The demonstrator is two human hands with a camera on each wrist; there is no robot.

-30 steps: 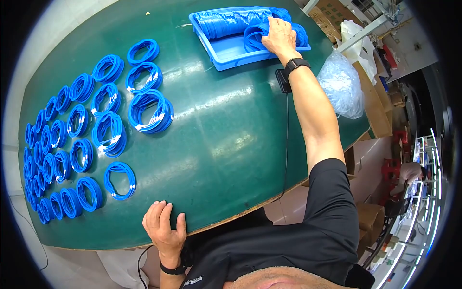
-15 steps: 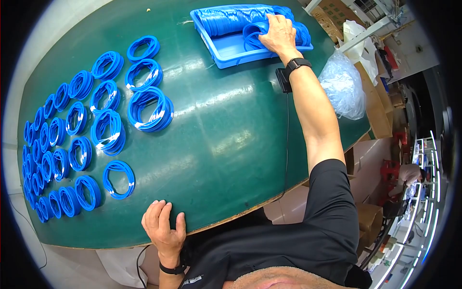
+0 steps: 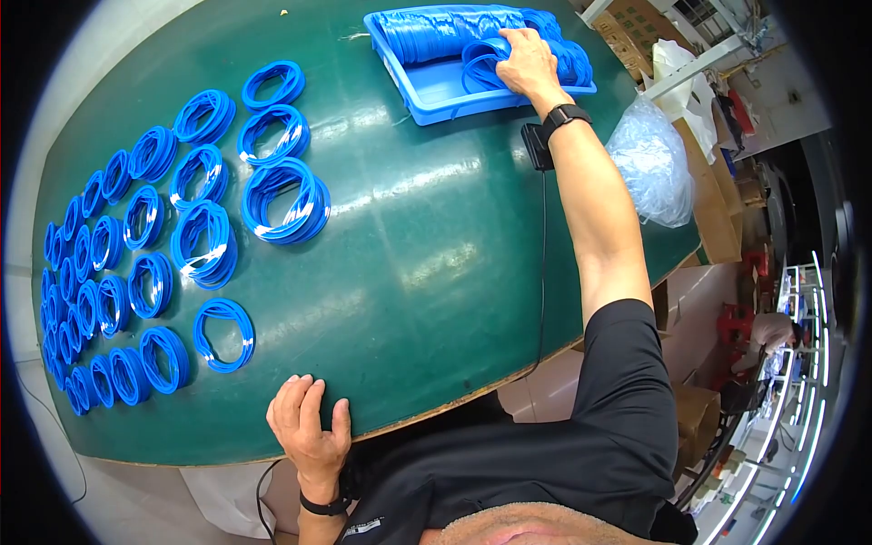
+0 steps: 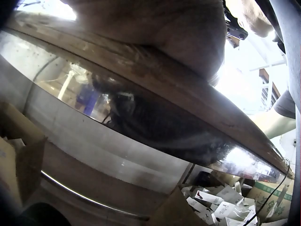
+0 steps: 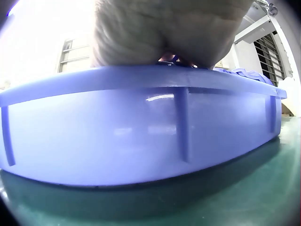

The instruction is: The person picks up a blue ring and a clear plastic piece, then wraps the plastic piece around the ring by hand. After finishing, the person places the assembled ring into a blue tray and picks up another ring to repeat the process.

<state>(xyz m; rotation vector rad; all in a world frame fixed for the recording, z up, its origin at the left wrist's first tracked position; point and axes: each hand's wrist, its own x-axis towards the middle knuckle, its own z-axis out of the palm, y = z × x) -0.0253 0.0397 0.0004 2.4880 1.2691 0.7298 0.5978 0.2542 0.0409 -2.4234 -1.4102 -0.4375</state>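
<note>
In the head view, my right hand (image 3: 530, 65) reaches into a blue plastic tray (image 3: 472, 108) at the far side of the table. Its fingers curl over a coil of thin blue cable (image 3: 478, 64), and the fingertips are partly hidden among the coils. A long packed row of blue coils (image 3: 445, 36) lies along the tray's back. The right wrist view has the tray wall (image 5: 136, 136) up close, with the palm above its rim. My left hand (image 3: 309, 429) rests on the near table edge, fingers relaxed and holding nothing.
Several blue coils (image 3: 286, 204) stand in rows across the left of the green table (image 3: 400, 272). A clear plastic bag (image 3: 650, 163) bulges at the right edge, beside cardboard (image 3: 708, 195). A small black device (image 3: 537, 147) with a cord lies below the right wrist.
The head view has shifted slightly, so the tray and coils appear a little displaced. My right hand stays at the same coil in the tray, and my left hand keeps its place.
</note>
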